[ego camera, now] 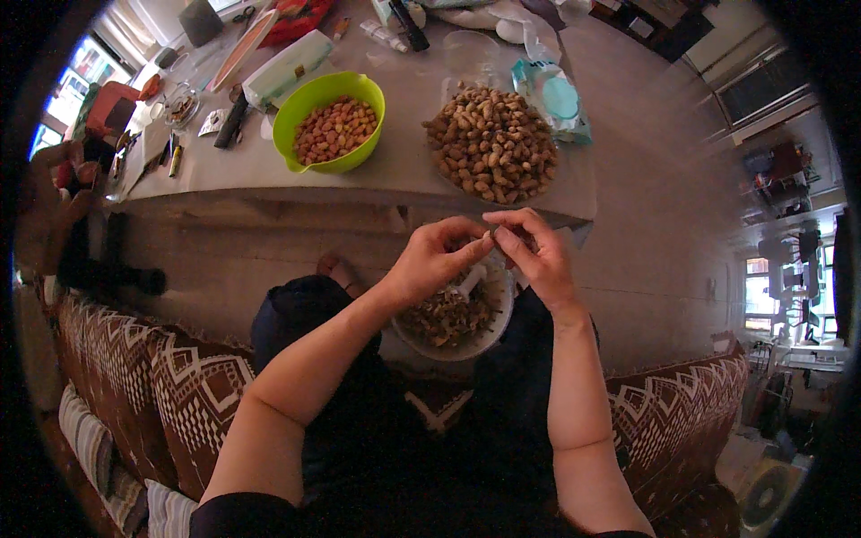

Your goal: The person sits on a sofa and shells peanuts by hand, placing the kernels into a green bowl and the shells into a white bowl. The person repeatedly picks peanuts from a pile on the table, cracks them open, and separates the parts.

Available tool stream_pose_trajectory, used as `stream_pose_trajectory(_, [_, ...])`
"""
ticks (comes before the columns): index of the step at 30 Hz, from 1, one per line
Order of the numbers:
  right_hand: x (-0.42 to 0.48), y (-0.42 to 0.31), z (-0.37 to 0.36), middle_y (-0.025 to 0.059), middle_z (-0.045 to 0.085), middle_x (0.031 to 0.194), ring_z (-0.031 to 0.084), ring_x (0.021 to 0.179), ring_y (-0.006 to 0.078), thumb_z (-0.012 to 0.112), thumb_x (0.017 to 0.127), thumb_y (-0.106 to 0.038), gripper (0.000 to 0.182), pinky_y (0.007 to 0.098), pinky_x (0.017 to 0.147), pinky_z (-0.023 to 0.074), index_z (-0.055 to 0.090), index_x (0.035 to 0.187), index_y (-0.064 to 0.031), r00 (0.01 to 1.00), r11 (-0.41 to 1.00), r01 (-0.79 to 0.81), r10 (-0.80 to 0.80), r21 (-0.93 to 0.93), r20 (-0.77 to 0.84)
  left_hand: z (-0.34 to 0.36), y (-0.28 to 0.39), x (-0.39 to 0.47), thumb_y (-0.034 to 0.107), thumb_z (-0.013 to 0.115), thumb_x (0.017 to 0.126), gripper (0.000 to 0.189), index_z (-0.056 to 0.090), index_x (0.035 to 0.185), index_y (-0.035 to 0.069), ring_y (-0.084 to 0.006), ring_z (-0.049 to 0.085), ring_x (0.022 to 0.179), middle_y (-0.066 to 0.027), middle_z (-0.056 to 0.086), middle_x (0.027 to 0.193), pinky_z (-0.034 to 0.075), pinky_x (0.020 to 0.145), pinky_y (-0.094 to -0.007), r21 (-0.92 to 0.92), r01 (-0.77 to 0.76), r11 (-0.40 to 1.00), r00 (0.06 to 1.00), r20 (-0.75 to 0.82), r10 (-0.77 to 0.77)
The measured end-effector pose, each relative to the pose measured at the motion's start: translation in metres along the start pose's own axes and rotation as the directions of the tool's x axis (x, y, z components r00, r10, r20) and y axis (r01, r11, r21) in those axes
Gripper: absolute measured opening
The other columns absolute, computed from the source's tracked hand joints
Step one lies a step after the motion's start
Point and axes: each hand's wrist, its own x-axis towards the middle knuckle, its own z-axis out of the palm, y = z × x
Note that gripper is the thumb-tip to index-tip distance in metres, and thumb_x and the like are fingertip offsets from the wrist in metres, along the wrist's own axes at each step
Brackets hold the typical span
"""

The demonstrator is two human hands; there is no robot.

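Observation:
My left hand (444,254) and my right hand (535,252) meet at the fingertips in front of the table edge. A small pale piece, perhaps of peanut shell, shows at the left fingertips; what the right fingers hold is mostly hidden. Below them, between my knees, a round white bin (506,316) contains broken peanut shells (447,323). On the table beyond my hands lies a large heap of unshelled peanuts (498,144). To its left stands a lime-green plastic bowl (370,91) with shelled, reddish peanut kernels (336,131) in it.
A tissue pack (289,67), a black torch-like object (233,121), a glass ashtray (181,107) and a blue-and-white packet (555,97) lie on the table (403,161). Another person's hand (57,181) is at the far left. A patterned brown sofa cover (195,383) lies behind my legs.

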Motion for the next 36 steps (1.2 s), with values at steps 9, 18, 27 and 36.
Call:
stream_pose_trajectory(9, [-0.004,0.002,0.032,0.0029,0.067,0.091,0.066,0.072,0.0098,0.065,0.097,-0.023,0.028,0.0256,0.062,0.0556,0.064,0.12,-0.0063,0.994,0.939,-0.11,0.095,0.325,0.06,-0.003,-0.006,-0.009,0.014,0.063,0.097,0.015,0.062,0.101,-0.001,-0.0079,0.059,0.082,-0.0033,0.066,0.09,0.049,0.071,-0.0253,-0.146,-0.134,0.98,0.991,-0.038,0.13])
stream_pose_trajectory(18, [-0.003,0.014,0.021,-0.0003,0.067,0.096,0.06,0.09,0.0085,0.06,0.099,-0.03,0.026,0.0256,0.08,0.0488,0.068,0.108,-0.0071,0.989,0.96,-0.085,0.114,0.268,-0.093,0.007,-0.005,0.007,0.022,0.062,0.097,0.022,0.06,0.109,0.004,-0.0151,0.064,0.087,-0.0058,0.064,0.098,0.054,0.074,-0.0296,-0.502,0.139,0.853,0.988,0.016,-0.152])
stream_pose_trajectory(27, [-0.007,0.013,0.019,0.0053,0.06,0.092,0.055,0.087,0.0129,0.068,0.087,-0.027,0.028,0.0302,0.078,0.046,0.06,0.1,-0.004,0.999,0.934,0.017,-0.033,0.358,0.039,0.005,-0.008,-0.006,0.038,0.05,0.103,0.047,0.055,0.136,0.006,-0.0054,0.053,0.077,0.0027,0.062,0.094,0.044,0.065,-0.0234,-0.477,0.221,0.851,0.967,0.218,-0.129])
stream_pose_trajectory(36, [-0.002,0.042,0.048,0.0034,0.054,0.084,0.049,0.076,0.0114,0.069,0.085,-0.026,0.027,0.0299,0.065,0.0428,0.052,0.091,-0.0057,0.987,0.908,0.043,0.027,0.416,-0.161,0.02,-0.031,-0.003,0.032,0.046,0.107,0.032,0.059,0.109,0.003,-0.0075,0.053,0.087,0.0001,0.059,0.097,0.045,0.075,-0.0246,-0.018,-0.004,1.0,0.989,-0.149,0.001])
